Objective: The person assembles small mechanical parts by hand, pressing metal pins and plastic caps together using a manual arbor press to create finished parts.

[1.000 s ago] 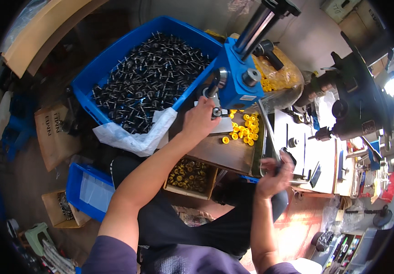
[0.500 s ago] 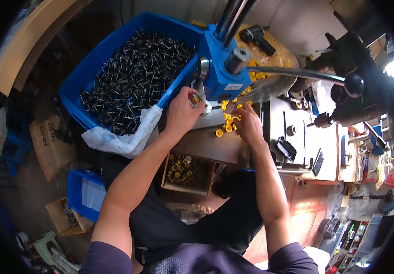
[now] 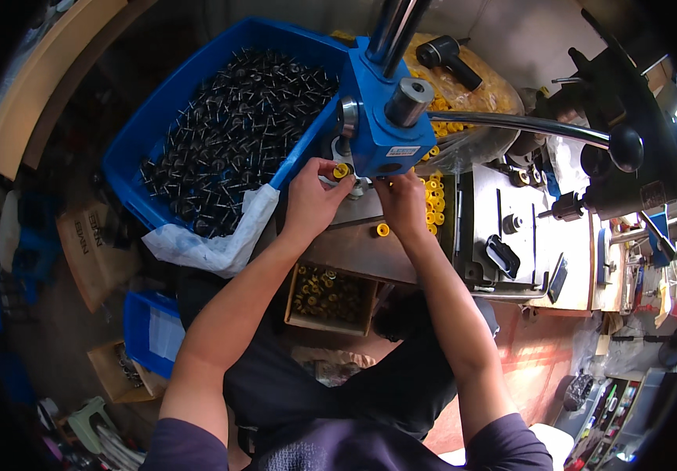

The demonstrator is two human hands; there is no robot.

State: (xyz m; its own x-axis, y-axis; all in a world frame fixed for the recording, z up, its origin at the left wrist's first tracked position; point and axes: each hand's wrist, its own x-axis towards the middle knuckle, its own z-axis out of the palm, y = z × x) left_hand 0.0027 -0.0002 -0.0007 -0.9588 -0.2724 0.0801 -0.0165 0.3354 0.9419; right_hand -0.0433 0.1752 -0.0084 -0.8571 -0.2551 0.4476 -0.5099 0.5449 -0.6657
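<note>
My left hand (image 3: 315, 200) pinches a small yellow-and-black round part (image 3: 342, 170) between thumb and fingers, just left of the press head. Close beside it, my right hand (image 3: 404, 202) has its fingers drawn together under the head of the blue hand press (image 3: 385, 125). Whatever it grips is hidden by the fingers. A metal fitting (image 3: 356, 191) on the press base shows partly between the hands. Yellow ring-shaped pieces (image 3: 434, 206) lie just right of my right hand, and a single yellow ring (image 3: 383, 230) rests on the bench in front of it.
A large blue bin (image 3: 131, 177) full of black parts with metal pins stands left of the press. The press lever ends in a black knob (image 3: 626, 150) at right. Below the bench edge sits an open box (image 3: 331, 320) of small yellow-and-black parts. A drill press (image 3: 589, 200) stands farther right.
My right hand has moved left from the yellow rings to beneath the press head. My left hand has stayed near the press, and the yellow-and-black part now shows between its fingers.
</note>
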